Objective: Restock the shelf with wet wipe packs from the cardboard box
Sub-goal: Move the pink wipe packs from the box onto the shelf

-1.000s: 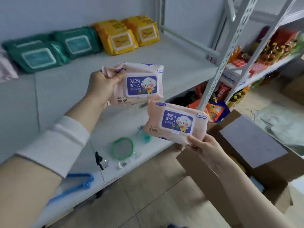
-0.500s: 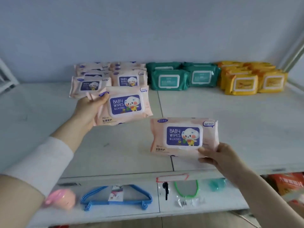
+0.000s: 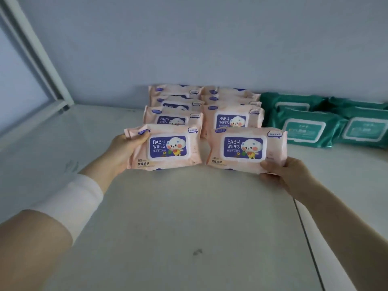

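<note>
My left hand (image 3: pixel 121 152) grips the left end of a pink baby wipes pack (image 3: pixel 165 147), thumb on top. My right hand (image 3: pixel 287 175) holds a second pink baby wipes pack (image 3: pixel 245 149) by its lower right corner. Both packs sit side by side just in front of two rows of several matching pink packs (image 3: pixel 233 118) lined up toward the wall on the white shelf (image 3: pixel 178 217). Whether the held packs touch the shelf I cannot tell. The cardboard box is out of view.
Green wipe packs (image 3: pixel 308 127) lie to the right of the pink rows, against the wall. A white shelf upright (image 3: pixel 35 53) stands at the far left. Bare shelf surface stretches from the packs to the front edge, with a seam (image 3: pixel 308 238) on the right.
Both hands have carried their packs forward and down to the front of the pink rows. The view has closed in on the shelf; the lower shelf and yellow packs have left the frame.
</note>
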### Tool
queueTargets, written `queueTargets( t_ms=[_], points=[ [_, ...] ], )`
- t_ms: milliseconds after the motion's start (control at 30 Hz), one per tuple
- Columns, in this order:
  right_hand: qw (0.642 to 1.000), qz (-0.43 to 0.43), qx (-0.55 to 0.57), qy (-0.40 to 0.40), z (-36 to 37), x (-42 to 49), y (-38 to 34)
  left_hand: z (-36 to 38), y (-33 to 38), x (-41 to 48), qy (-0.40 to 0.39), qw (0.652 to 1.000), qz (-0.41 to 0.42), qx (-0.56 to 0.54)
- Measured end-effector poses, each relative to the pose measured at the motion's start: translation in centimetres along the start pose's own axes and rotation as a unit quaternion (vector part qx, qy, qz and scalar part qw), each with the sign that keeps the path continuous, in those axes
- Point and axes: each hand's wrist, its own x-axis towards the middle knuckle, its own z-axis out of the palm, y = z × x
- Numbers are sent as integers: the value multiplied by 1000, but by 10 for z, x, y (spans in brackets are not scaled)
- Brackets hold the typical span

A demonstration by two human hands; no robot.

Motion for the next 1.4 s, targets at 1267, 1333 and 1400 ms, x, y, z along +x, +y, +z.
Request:
queueTargets(
  t_ms=[1267,1333,1400],
  points=[
    [666,-26,-735,121,-16,-78,-33,218,33,-77,-195,512,404,733],
    [666,10,-734,128,-58,-118,-35,258,26,-122,-224,482,406,743],
    [675,40,-723,140,-108,-166,-35,301,17,-174,-257,450,403,754]
  ],
)
